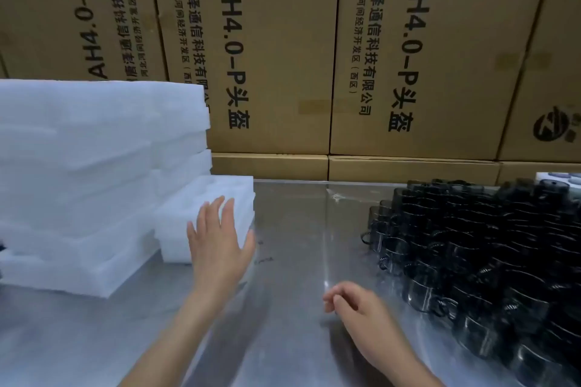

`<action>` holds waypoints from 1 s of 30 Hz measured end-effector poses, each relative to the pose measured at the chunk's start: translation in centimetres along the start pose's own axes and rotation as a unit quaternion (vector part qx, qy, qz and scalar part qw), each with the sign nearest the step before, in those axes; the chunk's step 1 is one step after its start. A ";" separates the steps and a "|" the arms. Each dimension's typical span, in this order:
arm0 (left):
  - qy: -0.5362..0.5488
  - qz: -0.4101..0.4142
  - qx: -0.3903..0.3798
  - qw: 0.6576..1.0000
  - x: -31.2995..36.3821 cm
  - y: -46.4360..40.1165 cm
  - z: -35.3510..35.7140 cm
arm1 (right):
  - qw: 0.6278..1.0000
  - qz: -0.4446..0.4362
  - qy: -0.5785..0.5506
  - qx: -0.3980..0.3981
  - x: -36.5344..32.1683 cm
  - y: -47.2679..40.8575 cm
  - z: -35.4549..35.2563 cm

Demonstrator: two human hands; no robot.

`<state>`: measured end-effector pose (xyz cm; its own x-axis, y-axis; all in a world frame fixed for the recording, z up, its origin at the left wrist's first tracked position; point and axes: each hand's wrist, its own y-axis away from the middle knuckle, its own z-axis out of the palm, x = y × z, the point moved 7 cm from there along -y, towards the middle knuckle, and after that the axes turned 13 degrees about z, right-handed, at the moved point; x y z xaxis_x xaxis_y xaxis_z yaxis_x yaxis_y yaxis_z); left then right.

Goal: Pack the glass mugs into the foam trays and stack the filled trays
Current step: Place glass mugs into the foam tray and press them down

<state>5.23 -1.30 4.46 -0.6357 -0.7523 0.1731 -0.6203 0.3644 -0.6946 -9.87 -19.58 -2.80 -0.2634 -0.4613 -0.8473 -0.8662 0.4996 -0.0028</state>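
Head view, item one: a small foam tray (pixel 217 198) is being shown on the steel table (pixel 298 229), lying ahead and to the left of the hands, at the top of a short pile set just beside a taller stack of trays (pixel 94 166). Its long axis is being presented running away from the viewer and slightly rightward, with the moulded pockets facing up.

Item two: the left hand (pixel 220 242) is being held flat, fingers straight and spread, at the tray's near right corner; whether contact is being made cannot be told. It is judged the nearer hand for drawing the tray to the middle.

Item three: the right hand (pixel 355 305) is being held loosely curled above the table, grasping nothing.

Item four: dark glass mugs (pixel 471 245) are being kept massed at the right, well apart from the tray, just beside the right hand. Handles are being shown pointing mostly leftward.

Item five: cardboard boxes (pixel 273 56) are being stacked behind.
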 end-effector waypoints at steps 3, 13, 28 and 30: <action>-0.061 -0.076 -0.069 0.993 -2.8 -0.3 1.9 | 0.999 0.020 0.022 0.010 1.4 -0.5 0.3; 0.060 0.011 0.079 0.995 -1.8 -0.3 -0.8 | 0.999 -0.003 -0.042 0.015 1.8 -0.7 -0.5; 0.439 -0.006 -0.104 0.892 1.9 7.4 0.0 | 0.955 0.087 -0.279 0.050 3.0 0.5 -5.3; 0.495 -0.079 -0.112 0.858 1.1 6.9 2.6 | 0.967 0.070 -0.240 0.046 2.6 0.7 -5.0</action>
<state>1.40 -1.02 -1.96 -0.5448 -0.0072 0.8385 -0.7372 0.4806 -0.4749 -13.34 -24.12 -2.35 -0.1282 -0.0030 -0.9917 -0.7888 0.6065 0.1002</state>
